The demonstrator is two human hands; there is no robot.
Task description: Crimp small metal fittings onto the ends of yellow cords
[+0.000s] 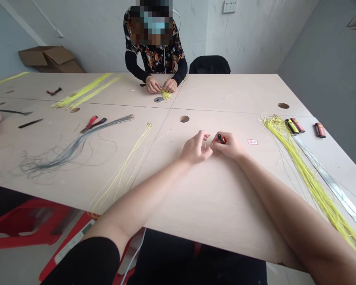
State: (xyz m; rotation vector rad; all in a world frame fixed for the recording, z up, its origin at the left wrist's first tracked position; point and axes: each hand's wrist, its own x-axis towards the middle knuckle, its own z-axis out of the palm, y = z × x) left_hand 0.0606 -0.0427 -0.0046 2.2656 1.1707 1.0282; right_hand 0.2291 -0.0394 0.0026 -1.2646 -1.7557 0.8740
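Near the table's middle, my right hand (229, 146) is closed around a small black tool with orange marks (221, 138); only its rounded end shows, so I cannot make out its kind. Facing it, my left hand (196, 148) has its thumb and fingers curved and apart, close to the right fingertips. Something tiny and pale may lie between the hands, too small to name. To the left lies a loose bunch of thin yellow wires (133, 150). A thicker yellow wire bundle (308, 176) stretches along the right side.
Across the table a person (156, 51) handles short yellow strands. Grey wires (86, 138) and red-and-black pliers (93, 123) lie left. Battery-like cylinders (320, 130), a silvery strip (329, 180) and a small label (252, 142) are right. A round hole (184, 118) pierces the tabletop.
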